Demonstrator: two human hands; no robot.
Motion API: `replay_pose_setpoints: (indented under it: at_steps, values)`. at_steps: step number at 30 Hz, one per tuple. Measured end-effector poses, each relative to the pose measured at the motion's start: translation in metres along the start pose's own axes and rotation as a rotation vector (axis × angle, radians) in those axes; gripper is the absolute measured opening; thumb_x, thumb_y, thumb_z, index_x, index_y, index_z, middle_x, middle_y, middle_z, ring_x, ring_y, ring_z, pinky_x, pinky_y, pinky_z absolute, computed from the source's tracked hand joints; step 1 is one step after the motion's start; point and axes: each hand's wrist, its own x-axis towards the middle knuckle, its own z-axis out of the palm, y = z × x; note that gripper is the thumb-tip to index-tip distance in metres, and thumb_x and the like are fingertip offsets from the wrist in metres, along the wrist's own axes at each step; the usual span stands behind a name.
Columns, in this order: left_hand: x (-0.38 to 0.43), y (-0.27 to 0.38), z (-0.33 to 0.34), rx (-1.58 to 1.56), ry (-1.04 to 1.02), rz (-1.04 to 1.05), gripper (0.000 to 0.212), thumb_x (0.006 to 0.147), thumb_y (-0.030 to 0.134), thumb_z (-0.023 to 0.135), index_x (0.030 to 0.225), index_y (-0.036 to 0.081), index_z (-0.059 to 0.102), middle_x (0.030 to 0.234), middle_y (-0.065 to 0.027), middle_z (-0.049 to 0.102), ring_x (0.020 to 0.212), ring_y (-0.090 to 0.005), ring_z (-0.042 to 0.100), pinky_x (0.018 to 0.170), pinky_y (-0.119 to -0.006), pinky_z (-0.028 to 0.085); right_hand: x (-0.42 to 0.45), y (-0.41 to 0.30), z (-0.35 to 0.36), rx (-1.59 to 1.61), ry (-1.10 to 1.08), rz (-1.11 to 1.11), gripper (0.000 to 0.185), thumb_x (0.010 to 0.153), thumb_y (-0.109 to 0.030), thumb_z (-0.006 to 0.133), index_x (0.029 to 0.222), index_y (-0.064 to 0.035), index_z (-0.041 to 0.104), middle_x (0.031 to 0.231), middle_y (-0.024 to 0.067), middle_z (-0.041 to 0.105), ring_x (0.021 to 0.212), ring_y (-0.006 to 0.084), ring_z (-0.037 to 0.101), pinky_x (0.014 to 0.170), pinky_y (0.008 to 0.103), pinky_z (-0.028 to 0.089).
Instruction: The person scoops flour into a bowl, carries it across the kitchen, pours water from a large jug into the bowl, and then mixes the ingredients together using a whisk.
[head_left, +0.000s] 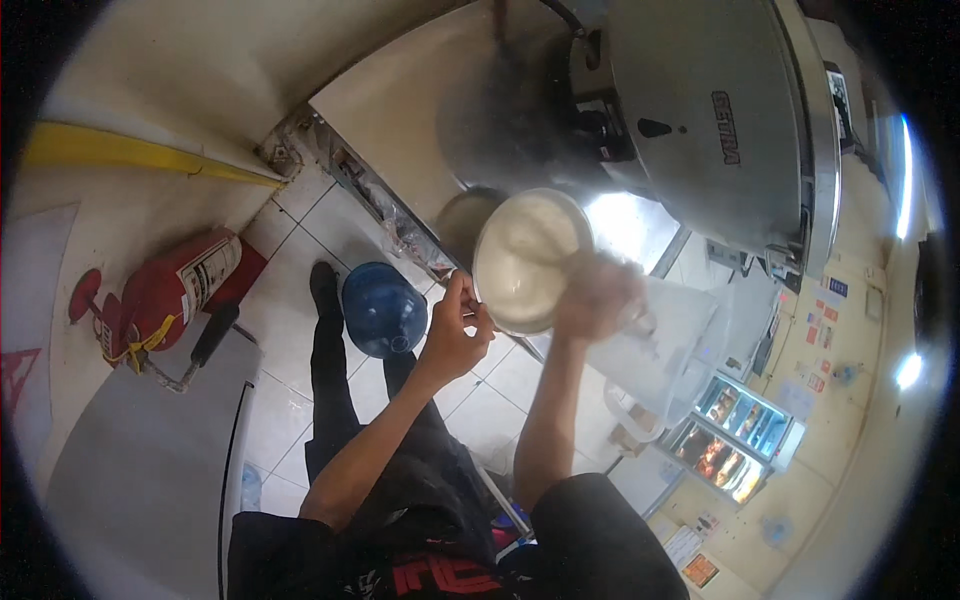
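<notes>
A round metal bowl (534, 259) with pale cream-coloured contents sits at the edge of the worktop. My left hand (457, 334) pinches the near-left part of its rim between bent fingers and thumb. Over the bowl's right side is my right hand (600, 300), smeared by motion blur. Whether its fingers grasp anything cannot be made out. Just beyond it, on the right, a translucent plastic pitcher (667, 345) with a handle overlaps the hand's edge. What supports the pitcher is hidden.
A large Getra machine (712, 195) rises over the steel worktop (397, 105). Below, a blue rounded container (384, 309) is by my legs on the tiled floor (289, 397). A red fire extinguisher (184, 289) and grey cabinet (150, 465) flank the left. Lit display fridges (720, 454) stand farther right.
</notes>
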Motion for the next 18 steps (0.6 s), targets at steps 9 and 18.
replay_pose_setpoints:
  at_steps: [9, 18]
  values:
    - [-0.001, -0.002, 0.009, -0.061, 0.0, 0.0, 0.02, 0.084, -0.006, 0.044, 0.096, 0.003, 0.031, 0.084, -0.0092, 0.049, 0.071, -0.0152, 0.058, 0.056, -0.025, 0.053, 0.002, 0.022, 0.003, -0.097, 0.168, 0.14, 0.02, 0.079, -0.021, 0.058, 0.083, -0.0017, 0.057, 0.084, 0.0097, 0.061, 0.077, 0.0205, 0.057, 0.069, 0.0372, 0.043]
    - [-0.004, -0.01, 0.019, -0.056, 0.089, 0.007, 0.018, 0.081, -0.008, 0.044, 0.092, 0.0, 0.033, 0.082, -0.01, 0.049, 0.073, -0.0147, 0.059, 0.057, -0.024, 0.054, -0.015, 0.044, 0.002, 0.495, 0.174, 0.02, 0.015, 0.082, -0.019, 0.058, 0.082, -0.0041, 0.055, 0.082, 0.007, 0.058, 0.072, 0.0149, 0.054, 0.066, 0.0267, 0.044]
